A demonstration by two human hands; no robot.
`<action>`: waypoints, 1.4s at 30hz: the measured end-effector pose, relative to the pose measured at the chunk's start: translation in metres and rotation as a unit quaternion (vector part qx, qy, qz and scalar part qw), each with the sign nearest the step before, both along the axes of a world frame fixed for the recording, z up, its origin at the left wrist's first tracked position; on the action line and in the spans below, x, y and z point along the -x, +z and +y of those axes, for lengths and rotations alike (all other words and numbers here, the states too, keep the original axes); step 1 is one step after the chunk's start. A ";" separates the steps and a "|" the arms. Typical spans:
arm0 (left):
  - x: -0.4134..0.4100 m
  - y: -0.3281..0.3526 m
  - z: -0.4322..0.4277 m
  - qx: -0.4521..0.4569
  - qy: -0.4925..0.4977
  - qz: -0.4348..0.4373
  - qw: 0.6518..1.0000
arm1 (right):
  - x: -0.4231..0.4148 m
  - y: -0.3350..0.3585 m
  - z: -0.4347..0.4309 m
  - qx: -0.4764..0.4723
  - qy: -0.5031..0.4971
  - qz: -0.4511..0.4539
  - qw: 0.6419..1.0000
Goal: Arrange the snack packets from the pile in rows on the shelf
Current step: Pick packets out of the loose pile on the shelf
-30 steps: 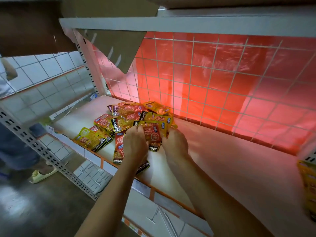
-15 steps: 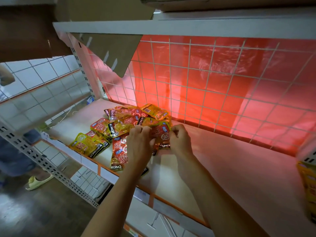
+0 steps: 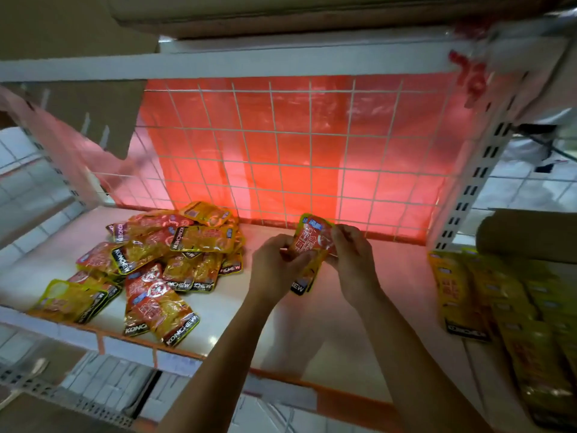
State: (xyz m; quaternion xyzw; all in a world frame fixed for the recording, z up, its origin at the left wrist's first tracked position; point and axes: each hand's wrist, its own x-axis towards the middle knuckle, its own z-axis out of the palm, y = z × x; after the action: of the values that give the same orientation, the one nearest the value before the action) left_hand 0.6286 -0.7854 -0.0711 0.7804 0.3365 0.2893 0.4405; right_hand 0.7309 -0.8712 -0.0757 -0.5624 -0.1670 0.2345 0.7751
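The left grip (image 3: pixel 278 260) and the right grip (image 3: pixel 352 254) both pinch one shiny snack packet (image 3: pixel 310 242). It is yellow and red with a black end, and it is held up over the middle of the white shelf (image 3: pixel 374 307). The pile (image 3: pixel 175 254) of the same packets lies on the shelf's left side.

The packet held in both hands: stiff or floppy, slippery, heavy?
Probably floppy: the packet looks like thin, crinkled film. Its glossy surface looks slippery. Likely light, since the left hand and right hand carry it by finger pinches alone.
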 end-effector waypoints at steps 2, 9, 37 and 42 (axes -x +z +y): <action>-0.017 -0.001 -0.021 0.024 -0.002 -0.011 1.000 | -0.009 -0.001 -0.021 0.004 -0.017 0.022 1.000; -0.069 0.000 -0.098 -0.110 0.003 -0.008 0.994 | -0.032 -0.006 -0.087 0.098 -0.051 0.020 0.994; -0.107 -0.039 -0.224 0.021 -0.098 0.091 0.991 | -0.131 0.000 -0.275 0.233 -0.237 0.002 0.943; -0.109 -0.042 -0.233 -0.090 -0.063 0.153 0.982 | -0.131 -0.004 -0.287 0.243 -0.227 0.003 0.943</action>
State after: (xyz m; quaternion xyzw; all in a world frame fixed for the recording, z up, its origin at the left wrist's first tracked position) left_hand 0.7379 -1.0187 -0.1129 0.8717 0.3223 0.1672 0.3292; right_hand 0.8619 -1.1585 -0.0801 -0.7563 0.0292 0.0872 0.6478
